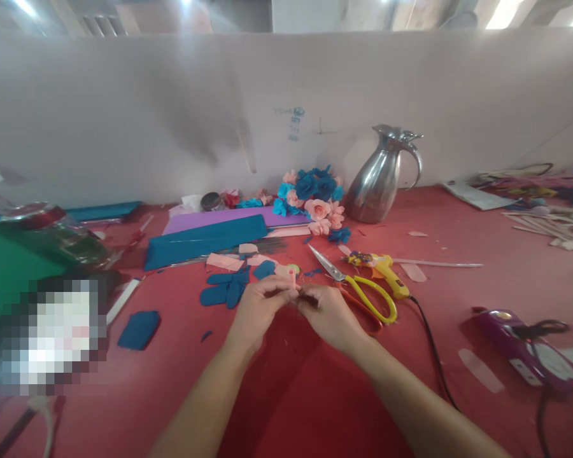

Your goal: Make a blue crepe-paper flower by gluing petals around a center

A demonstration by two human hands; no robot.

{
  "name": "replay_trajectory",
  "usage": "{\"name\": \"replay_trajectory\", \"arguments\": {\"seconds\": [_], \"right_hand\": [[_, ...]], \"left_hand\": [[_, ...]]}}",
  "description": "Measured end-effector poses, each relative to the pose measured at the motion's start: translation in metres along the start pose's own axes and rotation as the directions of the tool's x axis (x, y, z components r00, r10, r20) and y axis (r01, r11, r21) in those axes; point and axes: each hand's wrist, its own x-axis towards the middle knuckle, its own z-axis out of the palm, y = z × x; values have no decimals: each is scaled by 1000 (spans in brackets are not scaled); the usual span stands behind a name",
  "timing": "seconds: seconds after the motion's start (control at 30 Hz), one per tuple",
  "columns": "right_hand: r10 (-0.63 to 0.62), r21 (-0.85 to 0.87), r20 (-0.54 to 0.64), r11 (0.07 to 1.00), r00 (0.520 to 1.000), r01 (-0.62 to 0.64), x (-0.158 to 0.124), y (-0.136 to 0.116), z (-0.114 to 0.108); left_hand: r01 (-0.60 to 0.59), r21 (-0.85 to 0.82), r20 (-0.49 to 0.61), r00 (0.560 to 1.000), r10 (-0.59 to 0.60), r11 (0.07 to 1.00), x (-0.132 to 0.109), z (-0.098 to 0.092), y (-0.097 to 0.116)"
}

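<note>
My left hand (262,308) and my right hand (328,313) meet over the red table, fingertips pinched together. Between them stands a small rolled piece of pink crepe paper (292,277), its lower end hidden by the fingers. Just beyond my left hand lie blue paper petals (226,289) and pink paper pieces (225,261). Right of my right hand rest scissors (370,298) with yellow and orange handles, blades pointing away. A yellow glue gun (382,267) lies behind them, its cord running toward me.
Blue and pink paper flowers (310,197) stand bunched at the back beside a steel jug (377,181). Folded blue paper (210,240) lies left of them. At the right is a purple power strip (525,343); at the left, a clear jar (60,235) and a stack of blue squares (138,329).
</note>
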Motion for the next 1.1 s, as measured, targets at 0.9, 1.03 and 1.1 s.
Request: {"name": "replay_trajectory", "arguments": {"seconds": [0.9,1.03,1.1], "right_hand": [[-3,73,2,997,1000,3,0,-7,-3],[-9,56,9,998,1000,9,0,-6,-3],[-7,56,16,998,1000,6,0,-5,-3]], "left_hand": [[1,16,-6,1000,-1,1000,0,0,0],[2,4,-4,1000,-2,1000,-1,1,1],[4,-1,-7,1000,-4,1000,-2,1,2]]}}
